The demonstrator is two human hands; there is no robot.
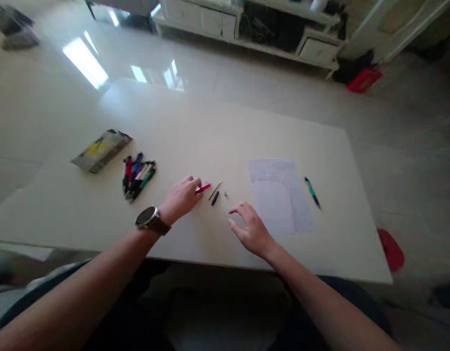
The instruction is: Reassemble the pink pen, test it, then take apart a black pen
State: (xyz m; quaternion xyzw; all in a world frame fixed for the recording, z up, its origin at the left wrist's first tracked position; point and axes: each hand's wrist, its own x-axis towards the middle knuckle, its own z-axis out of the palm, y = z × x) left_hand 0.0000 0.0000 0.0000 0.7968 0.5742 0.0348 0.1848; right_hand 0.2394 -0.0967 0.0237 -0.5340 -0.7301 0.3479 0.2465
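My left hand, with a watch on its wrist, has its fingers closed on a pinkish-red pen barrel just over the table. Right beside it lie a thin pen refill, a short black pen part and a tiny metallic piece. My right hand is open, thumb and fingers apart with nothing between them. It hovers close to the left edge of a written sheet of paper, below the loose pen parts.
On the white table, a heap of several pens lies at the left beside a grey and yellow pencil case. A teal and black pen rests right of the paper. A white cabinet stands beyond the table.
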